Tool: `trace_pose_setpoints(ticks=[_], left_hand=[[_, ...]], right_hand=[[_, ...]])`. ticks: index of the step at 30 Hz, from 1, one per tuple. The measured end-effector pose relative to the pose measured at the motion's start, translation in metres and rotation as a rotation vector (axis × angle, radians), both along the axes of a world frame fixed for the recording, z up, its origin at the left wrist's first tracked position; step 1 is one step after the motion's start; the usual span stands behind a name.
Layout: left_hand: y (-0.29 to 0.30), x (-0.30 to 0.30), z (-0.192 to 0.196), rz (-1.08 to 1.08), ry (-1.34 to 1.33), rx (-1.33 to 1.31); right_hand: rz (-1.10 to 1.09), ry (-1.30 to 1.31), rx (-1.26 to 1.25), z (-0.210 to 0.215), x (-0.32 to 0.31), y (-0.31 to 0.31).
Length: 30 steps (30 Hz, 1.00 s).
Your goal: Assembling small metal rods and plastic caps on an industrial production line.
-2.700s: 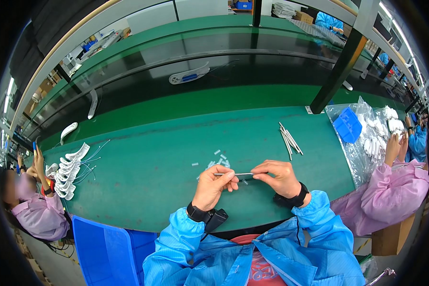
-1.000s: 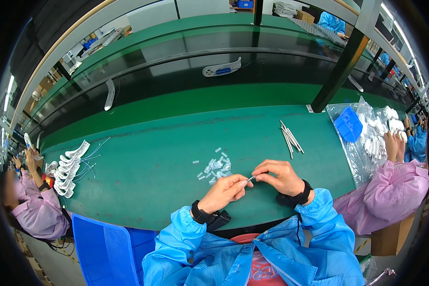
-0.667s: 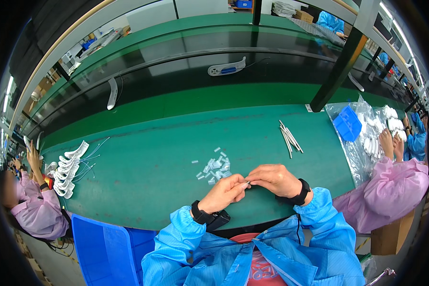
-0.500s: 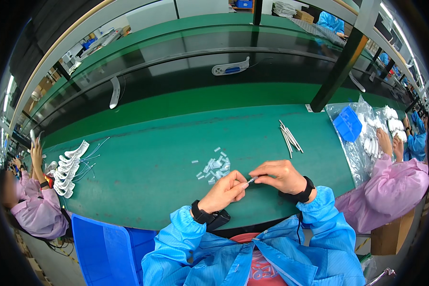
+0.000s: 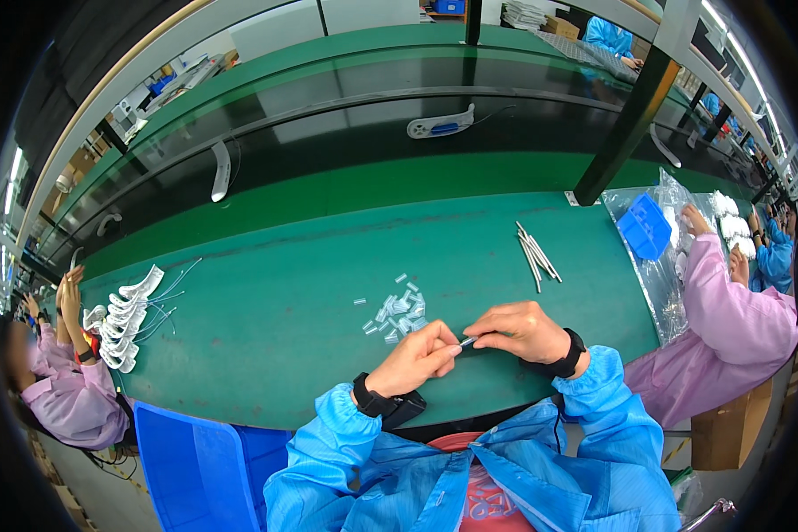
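My left hand (image 5: 419, 357) and my right hand (image 5: 525, 333) meet above the near middle of the table. Between their fingertips they pinch a small shiny tube-like piece (image 5: 466, 341), each at one end; the fingers cover most of it. Just beyond my left hand lies a loose pile of short clear plastic sleeves (image 5: 397, 310), with a single sleeve (image 5: 359, 301) off to its left. Several thin metallic rods (image 5: 537, 255) rest together farther back, beyond my right hand.
White curved parts with wires (image 5: 126, 319) lie at the left, near a co-worker. On the right are a blue bin (image 5: 645, 228) and a plastic bag (image 5: 654, 284) beside another co-worker. A conveyor (image 5: 328, 133) carries white curved pieces. A blue crate (image 5: 191, 461) stands lower left.
My hands stay nearly in place, still pinching the piece. White pieces on the conveyor have shifted right. The right co-worker's arm has reached farther over the bag; the left co-worker's hands have lowered.
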State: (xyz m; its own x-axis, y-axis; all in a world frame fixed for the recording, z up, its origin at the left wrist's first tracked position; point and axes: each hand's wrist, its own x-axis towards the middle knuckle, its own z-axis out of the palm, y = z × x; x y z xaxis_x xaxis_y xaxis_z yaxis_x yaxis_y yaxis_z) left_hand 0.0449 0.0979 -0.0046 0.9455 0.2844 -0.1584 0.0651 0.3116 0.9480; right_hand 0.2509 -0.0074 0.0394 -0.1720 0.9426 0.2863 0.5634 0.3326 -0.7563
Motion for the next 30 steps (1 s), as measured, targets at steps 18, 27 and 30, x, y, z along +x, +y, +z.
trace_pose_setpoints(ticks=[18,27,30], left_hand=[[0.002,0.000,0.000,-0.038,0.010,0.028],[-0.002,0.000,0.003,0.018,0.028,0.125],[0.000,0.001,-0.004,-0.012,0.021,0.155]], right_hand=[[0.016,-0.008,0.065,-0.008,-0.006,-0.001],[-0.077,0.046,-0.057,0.001,-0.004,-0.010],[-0.056,0.039,-0.017,-0.005,-0.005,-0.009]])
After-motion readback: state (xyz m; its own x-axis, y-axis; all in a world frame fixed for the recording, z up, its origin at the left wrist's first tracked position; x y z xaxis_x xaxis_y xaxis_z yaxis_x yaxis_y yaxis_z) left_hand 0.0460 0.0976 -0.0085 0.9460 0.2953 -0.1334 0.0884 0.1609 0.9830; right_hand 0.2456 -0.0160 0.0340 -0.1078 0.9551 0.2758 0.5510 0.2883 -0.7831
